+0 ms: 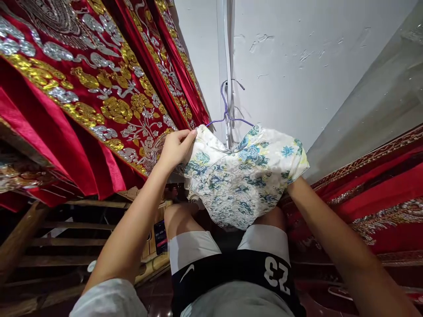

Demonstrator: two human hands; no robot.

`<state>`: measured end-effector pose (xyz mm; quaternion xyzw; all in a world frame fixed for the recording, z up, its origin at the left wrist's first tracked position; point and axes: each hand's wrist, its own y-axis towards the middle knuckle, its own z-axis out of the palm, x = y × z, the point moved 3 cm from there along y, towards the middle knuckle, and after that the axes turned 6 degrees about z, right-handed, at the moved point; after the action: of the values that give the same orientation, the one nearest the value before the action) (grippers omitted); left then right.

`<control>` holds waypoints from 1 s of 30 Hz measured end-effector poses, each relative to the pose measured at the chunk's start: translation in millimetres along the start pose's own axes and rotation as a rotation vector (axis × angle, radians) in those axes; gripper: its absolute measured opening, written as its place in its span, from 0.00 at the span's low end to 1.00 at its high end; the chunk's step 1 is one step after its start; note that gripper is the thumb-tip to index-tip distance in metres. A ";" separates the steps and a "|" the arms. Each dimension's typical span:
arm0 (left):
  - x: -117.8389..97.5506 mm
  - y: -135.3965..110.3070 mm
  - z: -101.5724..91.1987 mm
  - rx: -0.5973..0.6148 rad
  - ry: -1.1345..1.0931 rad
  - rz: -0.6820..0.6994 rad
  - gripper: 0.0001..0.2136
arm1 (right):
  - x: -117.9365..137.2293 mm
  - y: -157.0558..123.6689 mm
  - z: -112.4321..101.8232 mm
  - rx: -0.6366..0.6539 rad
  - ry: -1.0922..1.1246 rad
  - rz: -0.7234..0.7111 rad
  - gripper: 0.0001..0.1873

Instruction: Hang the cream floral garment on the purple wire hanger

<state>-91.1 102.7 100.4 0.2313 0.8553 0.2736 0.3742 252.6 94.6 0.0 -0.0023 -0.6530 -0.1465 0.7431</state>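
A white short-sleeved blouse point(241, 180) with blue, green and yellow flowers hangs by its neck opening on a thin purple hanger point(226, 105). The hanger's hook catches on a narrow white strip point(228, 57) that runs down the wall. My left hand point(178, 149) pinches the blouse at its left shoulder, close to the hanger's arm. On the other side my right forearm point(317, 211) reaches up under the right sleeve. That sleeve hides my right hand, so its fingers do not show. The blouse's lower part drapes down above my knees.
Red cloths point(109, 88) with gold and silver embroidery hang at the left. More red beaded cloth point(380, 207) lies along the right. A bamboo rack point(72, 242) stands at lower left, with a phone point(161, 237) beside my leg. The white wall point(291, 57) is ahead.
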 end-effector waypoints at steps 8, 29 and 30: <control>5.3 -15.8 -5.5 -0.046 0.103 -0.001 0.16 | 33.2 21.2 -33.0 -0.095 0.142 -0.043 0.29; -38.1 -27.4 72.7 -0.115 -1.059 -0.422 0.34 | 62.1 -91.6 83.9 0.803 -0.665 -0.659 0.56; -48.1 -27.6 78.4 -0.071 -1.140 -0.432 0.33 | 50.7 -88.2 86.9 0.755 -0.705 -0.693 0.60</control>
<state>-6.8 76.5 62.8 0.1499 0.5382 0.0530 0.8277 154.1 16.2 45.5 0.4247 -0.8286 -0.1286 0.3413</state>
